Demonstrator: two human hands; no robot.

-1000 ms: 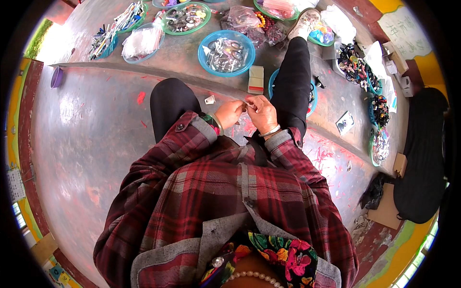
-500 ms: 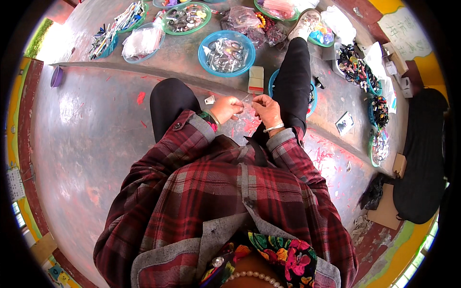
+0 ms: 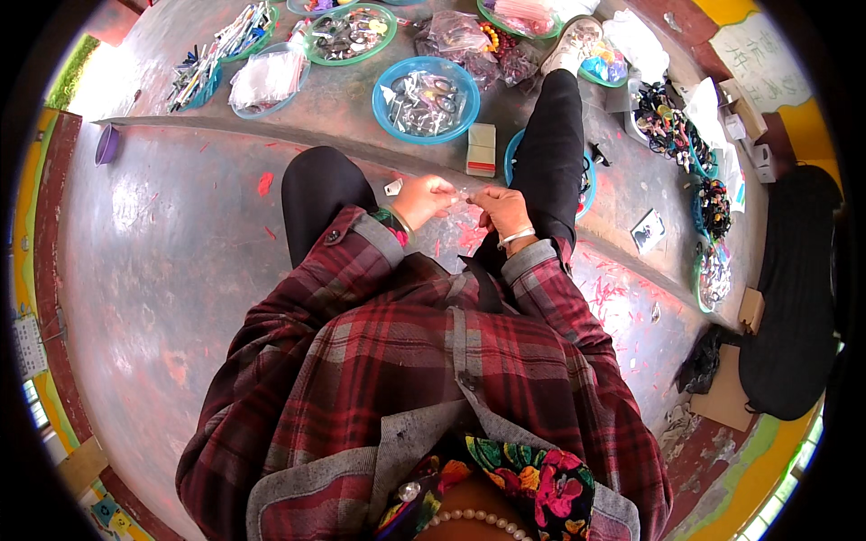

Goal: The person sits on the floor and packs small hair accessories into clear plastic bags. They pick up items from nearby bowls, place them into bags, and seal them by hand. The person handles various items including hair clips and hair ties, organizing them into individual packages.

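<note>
My left hand and my right hand are close together above the floor between my knees. The fingertips of both are pinched around a tiny pale, see-through thing, too small to name. Beside my left wrist lies a small white tag with a dark spot. Just beyond my hands stands a beige block like a stack of cards, with a red band at its near end. Farther off, a blue basin holds many small clear packets with dark and metallic pieces.
A step edge crosses the floor. Beyond it are a green basin of small items, a bowl of clear bags and bundled pens. My right leg partly covers another blue basin. Red scraps litter the floor.
My right hand has turned slightly and its fingertips have come nearer to those of my left hand. The basins and my legs have stayed in place.
</note>
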